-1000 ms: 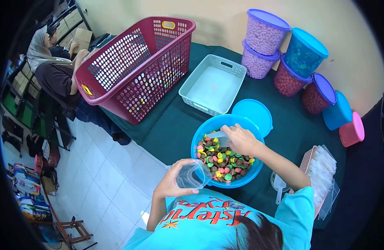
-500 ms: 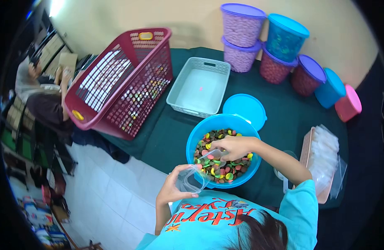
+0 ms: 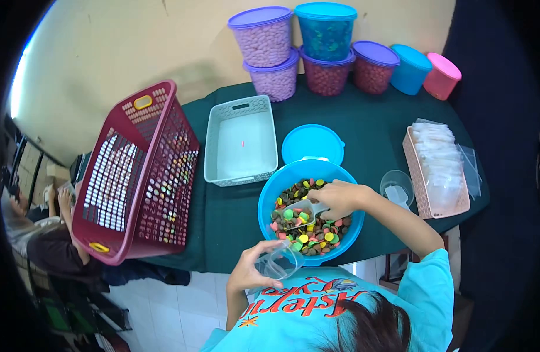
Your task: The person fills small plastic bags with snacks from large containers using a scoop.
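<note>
A blue tub holds many small round candies in brown, pink, yellow and green. My right hand is closed around the handle of a clear scoop inside the tub, and several candies lie in its bowl. At the tub's near left rim, my left hand grips a clear plastic cup, tilted with its mouth toward the tub. No candies can be made out in the cup.
Left stands a maroon basket of small packed containers, beside a grey tray. A blue lid lies behind the tub. Lidded tubs line the wall. Right are a clear round container and a pink basket of plastic bags. Another person sits far left.
My view has turned, shifting the table's things across the picture. The scoop has levelled and now shows candies in its bowl. My left hand still holds the cup near the rim.
</note>
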The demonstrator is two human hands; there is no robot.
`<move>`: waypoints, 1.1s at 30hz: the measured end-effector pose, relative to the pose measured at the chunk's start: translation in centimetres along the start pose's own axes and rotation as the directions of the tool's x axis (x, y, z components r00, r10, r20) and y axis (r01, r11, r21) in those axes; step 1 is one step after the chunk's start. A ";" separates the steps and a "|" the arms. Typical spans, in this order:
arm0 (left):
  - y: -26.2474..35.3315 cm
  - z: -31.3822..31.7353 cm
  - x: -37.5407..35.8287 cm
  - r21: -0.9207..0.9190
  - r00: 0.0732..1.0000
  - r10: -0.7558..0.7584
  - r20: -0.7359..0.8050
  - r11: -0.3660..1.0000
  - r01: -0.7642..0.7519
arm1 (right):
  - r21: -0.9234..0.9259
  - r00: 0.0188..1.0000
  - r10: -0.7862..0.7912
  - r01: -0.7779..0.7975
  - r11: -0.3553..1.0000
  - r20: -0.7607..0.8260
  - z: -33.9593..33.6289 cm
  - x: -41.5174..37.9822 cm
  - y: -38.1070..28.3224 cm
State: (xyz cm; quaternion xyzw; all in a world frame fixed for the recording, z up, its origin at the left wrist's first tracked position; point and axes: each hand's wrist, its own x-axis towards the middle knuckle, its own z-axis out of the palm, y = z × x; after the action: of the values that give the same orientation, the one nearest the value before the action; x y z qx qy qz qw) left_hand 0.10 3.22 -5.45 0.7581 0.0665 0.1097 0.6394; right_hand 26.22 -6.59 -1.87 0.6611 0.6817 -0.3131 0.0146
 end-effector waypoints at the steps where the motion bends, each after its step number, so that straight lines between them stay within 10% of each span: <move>1: -0.2 -0.3 0.0 0.019 0.999 0.019 0.040 1.000 -0.020 | 0.020 0.998 0.057 -0.057 0.998 -0.040 0.4 0.0 0.0; 21: -2.2 -6.3 1.5 0.039 0.993 0.083 -0.087 0.996 -0.080 | 0.305 0.795 0.403 -0.286 0.908 -0.454 2.4 -3.0 -4.1; 33: -1.2 -5.8 2.3 0.123 0.990 0.104 -0.091 0.988 -0.092 | 0.254 0.826 0.238 -0.119 0.960 -0.512 -0.7 -6.0 -8.0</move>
State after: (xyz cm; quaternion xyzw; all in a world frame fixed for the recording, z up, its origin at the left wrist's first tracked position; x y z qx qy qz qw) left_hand 0.90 9.53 -5.55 0.7910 0.0664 0.1734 0.5830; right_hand 19.95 -11.09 4.62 0.7809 0.5562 -0.1830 -0.2175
